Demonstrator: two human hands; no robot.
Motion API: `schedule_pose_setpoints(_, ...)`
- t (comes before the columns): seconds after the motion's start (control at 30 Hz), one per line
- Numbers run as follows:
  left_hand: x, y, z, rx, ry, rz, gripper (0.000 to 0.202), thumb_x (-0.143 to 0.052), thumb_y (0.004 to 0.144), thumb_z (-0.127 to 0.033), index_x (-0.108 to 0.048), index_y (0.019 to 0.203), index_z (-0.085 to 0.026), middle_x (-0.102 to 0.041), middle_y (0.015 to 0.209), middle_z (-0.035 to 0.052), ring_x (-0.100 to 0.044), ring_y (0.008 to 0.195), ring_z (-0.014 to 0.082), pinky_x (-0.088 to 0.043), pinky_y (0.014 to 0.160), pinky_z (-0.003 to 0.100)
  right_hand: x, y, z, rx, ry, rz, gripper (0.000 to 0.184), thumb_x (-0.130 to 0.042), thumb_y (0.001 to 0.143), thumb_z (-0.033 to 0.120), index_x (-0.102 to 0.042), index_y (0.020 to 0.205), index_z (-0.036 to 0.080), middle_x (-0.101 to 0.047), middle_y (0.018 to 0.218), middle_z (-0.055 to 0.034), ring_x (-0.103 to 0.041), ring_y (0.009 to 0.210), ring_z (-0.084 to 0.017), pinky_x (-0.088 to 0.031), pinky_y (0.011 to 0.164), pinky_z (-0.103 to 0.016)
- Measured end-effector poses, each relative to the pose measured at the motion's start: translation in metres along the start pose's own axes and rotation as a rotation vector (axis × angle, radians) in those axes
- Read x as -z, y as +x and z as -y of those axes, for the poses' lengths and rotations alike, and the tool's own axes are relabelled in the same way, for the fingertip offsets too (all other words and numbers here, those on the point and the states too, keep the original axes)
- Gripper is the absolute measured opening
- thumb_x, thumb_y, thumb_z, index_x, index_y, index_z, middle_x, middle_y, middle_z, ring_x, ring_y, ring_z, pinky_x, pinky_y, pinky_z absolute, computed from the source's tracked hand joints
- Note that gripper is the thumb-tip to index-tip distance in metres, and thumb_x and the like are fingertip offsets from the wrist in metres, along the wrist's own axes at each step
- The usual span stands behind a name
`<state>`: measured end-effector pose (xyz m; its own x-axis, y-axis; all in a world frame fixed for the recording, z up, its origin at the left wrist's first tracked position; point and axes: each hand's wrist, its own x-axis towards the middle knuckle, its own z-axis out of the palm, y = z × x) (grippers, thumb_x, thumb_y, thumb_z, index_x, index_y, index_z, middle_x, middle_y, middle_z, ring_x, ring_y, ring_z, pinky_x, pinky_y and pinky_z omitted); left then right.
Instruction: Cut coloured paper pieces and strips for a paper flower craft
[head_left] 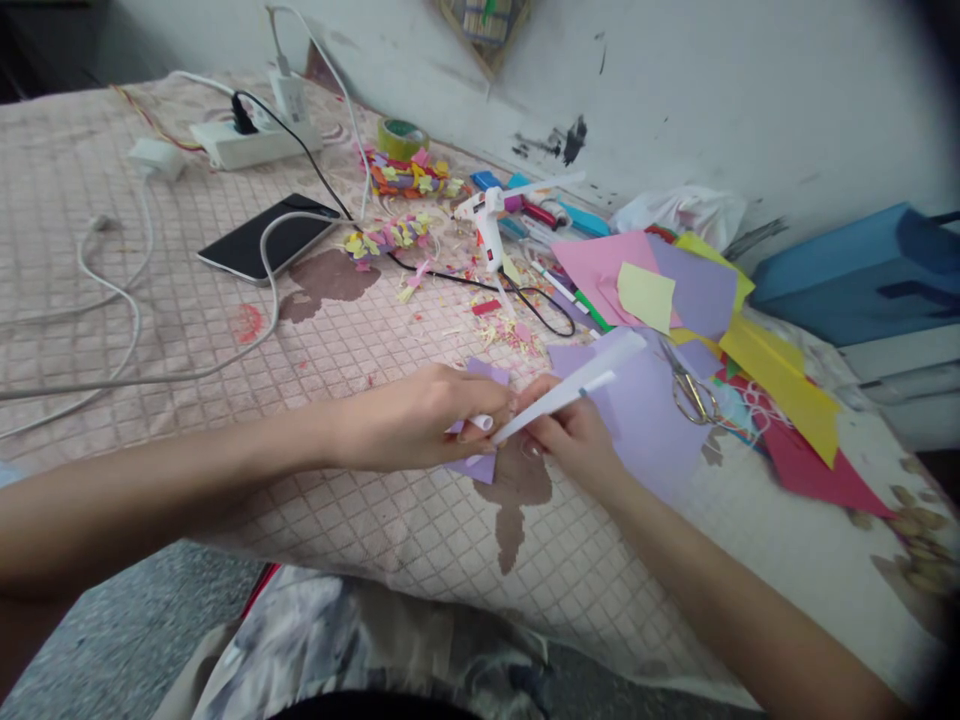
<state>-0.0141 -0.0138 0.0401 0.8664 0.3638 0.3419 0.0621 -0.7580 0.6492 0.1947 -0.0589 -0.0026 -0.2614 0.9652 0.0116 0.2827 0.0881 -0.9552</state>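
Note:
My left hand [420, 420] is closed around a rolled white paper [486, 423], whose open round end shows between the fingers. A long white paper strip [577, 385] slants up and right from between the two hands. My right hand [566, 430] pinches the strip near its lower end, its fingertips close to my left fingers. Whether roll and strip are one sheet, I cannot tell. Beneath my left hand lies a small purple paper piece [484, 470]. A larger purple sheet [652, 430] lies just beyond my right hand.
Gold-handled scissors [694, 395] rest by coloured papers [780, 385] at right. Behind the hands stand a white glue gun [489, 225], paper scraps [510, 330], fringed paper strips [390, 237] and tape [403, 138]. A dark tablet [266, 235], cables and a power strip [251, 140] are left.

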Motion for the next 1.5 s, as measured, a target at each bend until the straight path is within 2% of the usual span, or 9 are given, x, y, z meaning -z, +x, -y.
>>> schedule_pose_setpoints(0.1, 0.0, 0.0, 0.0, 0.011, -0.003, 0.002, 0.011, -0.052, 0.079, -0.012, -0.048, 0.068, -0.014, -0.052, 0.065, -0.0018, -0.046, 0.055, 0.0063, -0.036, 0.052, 0.018, -0.012, -0.034, 0.001, 0.084, -0.101, -0.143, 0.006, -0.05, 0.083, 0.025, -0.052, 0.079, 0.02, -0.053, 0.062, 0.0016, -0.048, 0.051, -0.01, -0.038, 0.045, -0.022)
schedule_pose_setpoints(0.2, 0.0, 0.0, 0.001, 0.015, -0.001, -0.006, 0.013, -0.054, 0.077, -0.012, -0.047, 0.067, -0.015, -0.052, 0.064, -0.0023, -0.045, 0.055, 0.0061, -0.035, 0.052, 0.017, -0.022, -0.05, 0.007, 0.213, -0.298, -0.114, 0.001, -0.052, 0.081, 0.02, -0.052, 0.08, 0.022, -0.057, 0.068, -0.0007, -0.053, 0.058, -0.013, -0.042, 0.051, -0.026)
schedule_pose_setpoints(0.37, -0.001, 0.0, 0.002, 0.019, 0.011, -0.014, 0.012, -0.054, 0.076, -0.01, -0.047, 0.068, -0.015, -0.051, 0.063, -0.0031, -0.045, 0.055, 0.0059, -0.035, 0.051, 0.017, -0.028, -0.048, 0.012, 0.362, -0.49, -0.047, 0.007, -0.051, 0.08, 0.017, -0.052, 0.084, 0.023, -0.061, 0.075, -0.0021, -0.058, 0.07, -0.015, -0.046, 0.06, -0.028)
schedule_pose_setpoints(0.9, 0.0, 0.001, 0.001, 0.025, 0.006, -0.028, 0.018, -0.056, 0.074, -0.007, -0.043, 0.065, -0.015, -0.048, 0.062, -0.0045, -0.043, 0.053, 0.0048, -0.035, 0.052, 0.017, -0.031, -0.044, 0.008, 0.338, -0.524, -0.057, 0.006, -0.048, 0.082, 0.017, -0.05, 0.084, 0.023, -0.059, 0.073, -0.0012, -0.055, 0.066, -0.013, -0.044, 0.058, -0.027)
schedule_pose_setpoints(1.37, -0.001, 0.001, 0.001, 0.026, 0.0, -0.03, 0.019, -0.055, 0.075, -0.009, -0.042, 0.064, -0.016, -0.047, 0.061, -0.0045, -0.042, 0.053, 0.0052, -0.034, 0.051, 0.017, -0.031, -0.045, 0.005, 0.362, -0.534, -0.006, 0.008, -0.049, 0.082, 0.016, -0.051, 0.088, 0.023, -0.059, 0.077, -0.0013, -0.057, 0.072, -0.014, -0.046, 0.062, -0.026)
schedule_pose_setpoints(1.5, -0.001, 0.001, 0.0, 0.045, 0.012, -0.026, 0.02, -0.056, 0.075, -0.009, -0.041, 0.064, -0.016, -0.047, 0.061, -0.0047, -0.041, 0.053, 0.005, -0.034, 0.051, 0.017, -0.033, -0.048, 0.002, 0.405, -0.578, -0.027, 0.009, -0.051, 0.082, 0.017, -0.053, 0.089, 0.022, -0.059, 0.079, -0.0012, -0.058, 0.072, -0.013, -0.048, 0.063, -0.026)
